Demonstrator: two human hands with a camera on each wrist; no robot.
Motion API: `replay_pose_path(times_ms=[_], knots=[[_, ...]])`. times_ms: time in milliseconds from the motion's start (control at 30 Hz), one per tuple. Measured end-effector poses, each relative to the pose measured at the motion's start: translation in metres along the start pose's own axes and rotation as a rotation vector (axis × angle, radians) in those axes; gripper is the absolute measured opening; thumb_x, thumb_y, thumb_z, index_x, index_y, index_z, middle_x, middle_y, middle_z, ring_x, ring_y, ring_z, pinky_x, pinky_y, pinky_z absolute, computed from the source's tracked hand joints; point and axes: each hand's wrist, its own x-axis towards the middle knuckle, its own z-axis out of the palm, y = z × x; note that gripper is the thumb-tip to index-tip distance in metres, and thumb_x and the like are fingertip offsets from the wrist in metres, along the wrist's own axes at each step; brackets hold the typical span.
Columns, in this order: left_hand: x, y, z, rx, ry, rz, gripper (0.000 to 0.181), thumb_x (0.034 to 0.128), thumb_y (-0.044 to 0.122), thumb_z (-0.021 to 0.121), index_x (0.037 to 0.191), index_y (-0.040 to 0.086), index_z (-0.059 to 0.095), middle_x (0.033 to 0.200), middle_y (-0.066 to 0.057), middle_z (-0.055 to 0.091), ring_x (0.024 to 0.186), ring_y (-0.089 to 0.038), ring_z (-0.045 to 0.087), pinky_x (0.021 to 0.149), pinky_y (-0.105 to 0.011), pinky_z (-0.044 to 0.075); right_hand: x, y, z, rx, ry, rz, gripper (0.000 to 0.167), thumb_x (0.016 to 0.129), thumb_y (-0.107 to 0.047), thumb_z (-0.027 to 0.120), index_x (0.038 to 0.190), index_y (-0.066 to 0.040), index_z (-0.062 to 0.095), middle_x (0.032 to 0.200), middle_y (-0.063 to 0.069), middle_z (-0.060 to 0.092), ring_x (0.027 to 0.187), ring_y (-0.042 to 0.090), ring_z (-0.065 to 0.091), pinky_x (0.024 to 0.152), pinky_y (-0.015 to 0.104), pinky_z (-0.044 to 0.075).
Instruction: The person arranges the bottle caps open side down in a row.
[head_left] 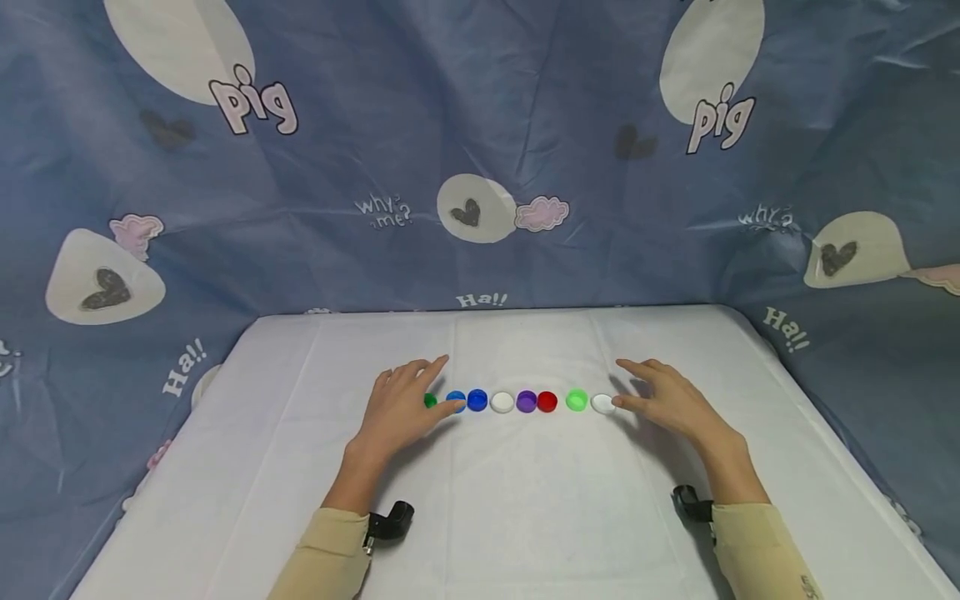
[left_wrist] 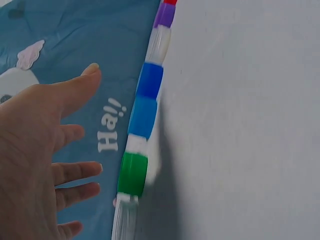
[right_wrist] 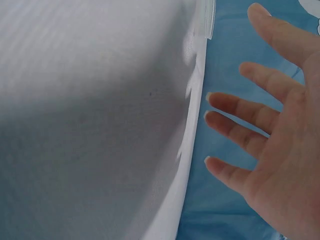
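A row of several round plastic bottle caps lies across the white table. From left to right show a green cap (head_left: 430,400), a light blue cap (head_left: 454,398), a dark blue cap (head_left: 477,400), a white cap (head_left: 502,402), a purple cap (head_left: 527,402), a red cap (head_left: 547,402), a light green cap (head_left: 577,400) and a clear or whitish cap (head_left: 602,404). Over the row's left end hovers my left hand (head_left: 401,408), fingers spread, hiding part of it. My right hand (head_left: 672,402) hovers by the clear cap, fingers apart. Neither hand holds anything.
The table is covered with a white cloth (head_left: 517,517). Behind and beside it hangs a blue printed cloth (head_left: 600,217). Black wrist cameras sit on both forearms, the left camera (head_left: 392,522) and the right camera (head_left: 692,504).
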Motion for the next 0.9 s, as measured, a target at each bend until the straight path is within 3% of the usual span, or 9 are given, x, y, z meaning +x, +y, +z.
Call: replay_pose_path(times_ms=[367,667,900], knots=[[0.013,0.026,0.008,0.005,-0.019,0.043,0.080,0.0865,0.073,0.055,0.154,0.034,0.035,0.144,-0.006,0.053,0.138,-0.028,0.047,0.115,-0.056,0.028,0.001,0.000,0.001,0.012,-0.013,-0.018,0.075,0.087,-0.055,0.068,0.148,-0.016,0.049,0.135,0.019,0.056,0.128,0.042,0.050,0.099,0.062,0.041],[0.018,0.045,0.018,-0.038,0.003,0.099,0.078,0.0854,0.070,0.059,0.151,0.031,0.042,0.128,-0.005,0.058,0.120,-0.026,0.055,0.105,-0.050,0.039,0.002,-0.002,0.004,0.035,-0.045,-0.021,0.072,0.085,-0.049,0.073,0.146,-0.016,0.052,0.132,0.018,0.060,0.125,0.038,0.055,0.099,0.059,0.043],[0.023,0.061,0.023,-0.033,0.022,0.141,0.074,0.0854,0.069,0.060,0.148,0.031,0.047,0.122,-0.004,0.059,0.115,-0.024,0.056,0.101,-0.047,0.041,0.004,-0.007,0.006,0.042,-0.048,-0.017,0.070,0.084,-0.046,0.075,0.144,-0.016,0.054,0.129,0.017,0.061,0.122,0.036,0.057,0.099,0.057,0.044]])
